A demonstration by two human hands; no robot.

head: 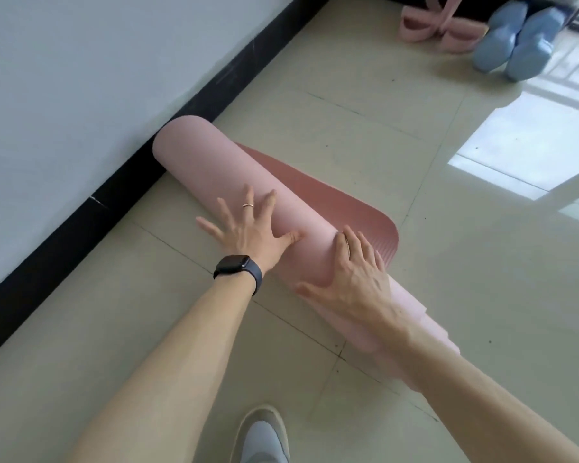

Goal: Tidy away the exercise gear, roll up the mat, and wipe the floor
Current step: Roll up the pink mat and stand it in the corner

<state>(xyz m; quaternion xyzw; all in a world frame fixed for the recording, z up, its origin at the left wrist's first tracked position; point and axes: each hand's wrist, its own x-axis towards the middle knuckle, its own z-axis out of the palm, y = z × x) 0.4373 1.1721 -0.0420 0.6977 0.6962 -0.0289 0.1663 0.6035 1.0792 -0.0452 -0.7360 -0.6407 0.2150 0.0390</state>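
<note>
A pink exercise mat (214,168) lies almost fully rolled on the tiled floor, its far end against the black skirting. A short flat flap (358,208) still lies unrolled on its right side. My left hand (251,228), with a ring and a black watch on the wrist, presses flat on the roll with fingers spread. My right hand (351,275) rests on the near part of the roll, fingers straight and laid over its top. The roll's near end is uneven, with layers stepping out past my right wrist.
A white wall with black skirting (121,208) runs along the left. At the far right stand two blue dumbbells (518,41) beside a pink foam item (438,28). My grey shoe (264,436) is at the bottom. Window light reflects on the glossy tiles (528,145).
</note>
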